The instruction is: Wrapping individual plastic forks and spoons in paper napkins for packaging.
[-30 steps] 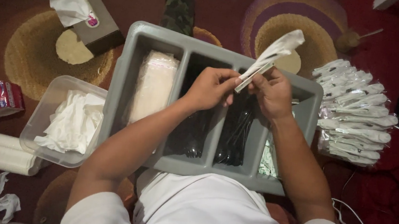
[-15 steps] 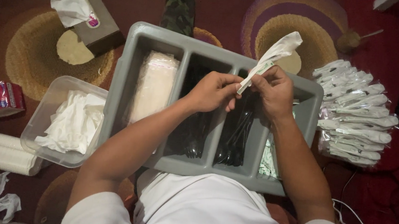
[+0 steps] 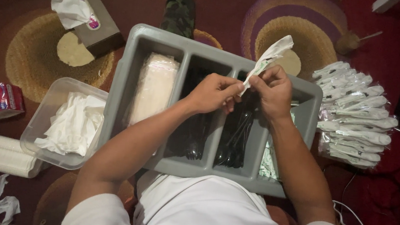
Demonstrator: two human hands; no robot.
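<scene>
White cloth covers the lap beneath the grey divided tray [image 3: 126, 87]. Little has changed since a second ago: over its black cutlery [image 3: 233, 139], the left hand [image 3: 213, 92] and right hand [image 3: 272, 90] remain raised, fingertips pinching the lower end of the wrapped packet [image 3: 271, 56], which slants up-right. Beyond lies the pile of finished packets [image 3: 356, 117].

Place: a home floor, used as a packing spot.
Floor: dark red patterned carpet [image 3: 16, 31] with round motifs.
Signs: grey tissue box [image 3: 90, 20], clear plastic tub of white napkins [image 3: 41, 128], grey compartmented plastic cutlery tray [image 3: 132, 64], heap of wrapped cutlery packets [image 3: 356, 120].
</scene>
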